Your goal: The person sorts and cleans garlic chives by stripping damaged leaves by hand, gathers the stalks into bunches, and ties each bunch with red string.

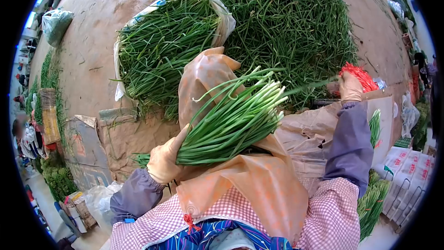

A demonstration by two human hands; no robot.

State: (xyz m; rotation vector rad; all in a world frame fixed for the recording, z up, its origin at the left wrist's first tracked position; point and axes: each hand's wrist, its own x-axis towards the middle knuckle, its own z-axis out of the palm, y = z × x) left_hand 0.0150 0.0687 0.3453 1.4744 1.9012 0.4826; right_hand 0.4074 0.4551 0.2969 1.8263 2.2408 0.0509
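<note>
My left hand (165, 161), in a pale glove, is closed round a bunch of green onions (231, 127). The bunch lies across my lap on an orange-tinted plastic sheet (249, 183), its white root ends pointing up and right. Out to the right, my gloved right hand (350, 87) reaches into a pile of red ties (365, 81). Its fingers are bent against the ties, and the fingertips are partly hidden. One loose green leaf stretches from the bunch toward that hand.
Ahead stands an open white sack (121, 60) packed with green onions. Beside it spreads a large heap of loose green leaves (286, 32). Tied bunches (373, 199) lie at my right, near stacked white-and-red packages (411, 176). Cardboard (88, 146) covers the floor at left.
</note>
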